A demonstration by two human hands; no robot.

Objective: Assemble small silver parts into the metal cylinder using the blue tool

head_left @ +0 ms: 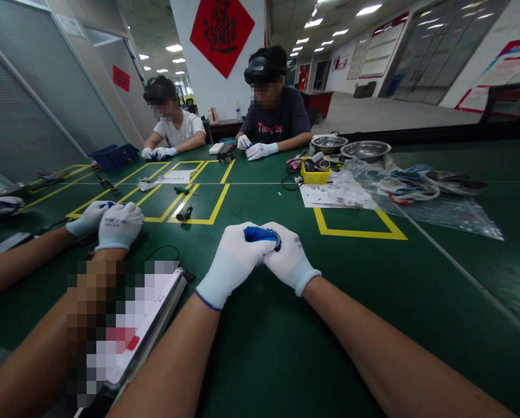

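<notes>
My left hand (239, 255) and my right hand (289, 255) meet at the middle of the view, just above the green table (260, 360). Both wear white gloves with blue on the palm side. The fingers of each are curled and pressed against the other hand. A small dark, rounded edge shows between them near the right thumb; the rest of it is hidden by the gloves, so I cannot make out what it is.
A white-topped case (144, 325) and a neighbour's gloved hands (120, 225) are at left. A black part (184, 213) and a screwdriver (182, 190) lie ahead. Back right are a yellow bin (315, 174), metal bowls (365, 150) and plastic bags (455, 209). Two people sit opposite.
</notes>
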